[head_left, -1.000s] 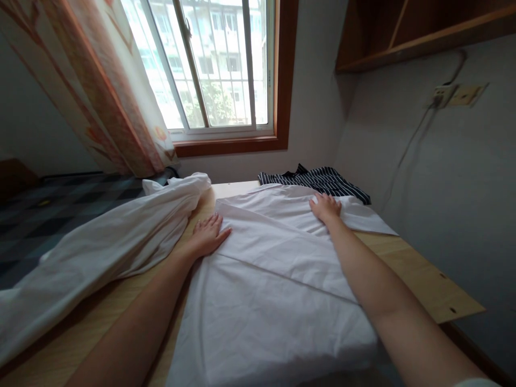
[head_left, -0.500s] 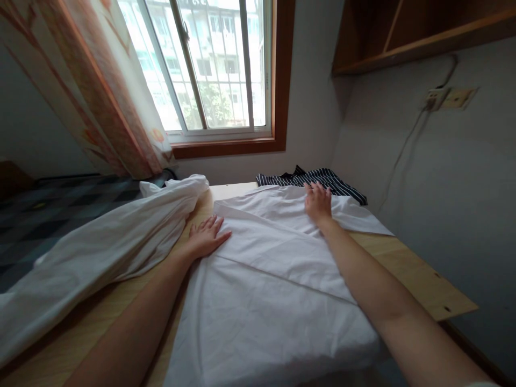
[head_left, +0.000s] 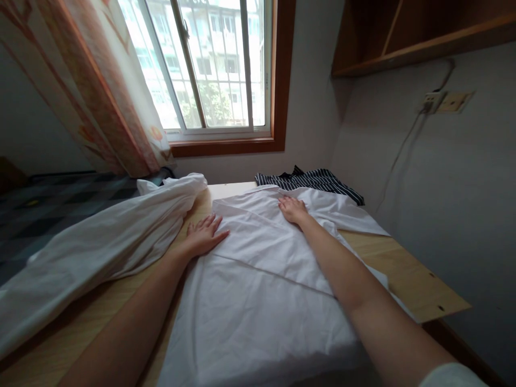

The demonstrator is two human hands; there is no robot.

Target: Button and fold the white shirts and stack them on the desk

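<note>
A white cloth garment [head_left: 262, 301] lies spread over the wooden board, with a diagonal fold line across its middle and small wrinkles. My left hand [head_left: 205, 235] rests on its left edge, fingers spread, partly over the bare wood. Farther back and to the right, my right hand [head_left: 293, 208] lies flat on the upper part of the garment, fingers stretched out. Neither hand grips anything. Left of my left hand, a second white cloth piece [head_left: 108, 236] lies in a long loose heap. My right forearm hides part of the garment's right side.
Behind the garment lies a black-and-white striped shirt [head_left: 322, 180]. The wooden board [head_left: 407, 274] has its corner at the right. A dark checked bedspread [head_left: 60, 204] is at the left. A window [head_left: 209, 70], curtain [head_left: 108, 97], shelf [head_left: 427, 40] and wall socket [head_left: 453, 102] stand around.
My right hand has moved left across the garment's upper part, and the cloth near it has shifted and wrinkled. My left hand has stayed at the left edge.
</note>
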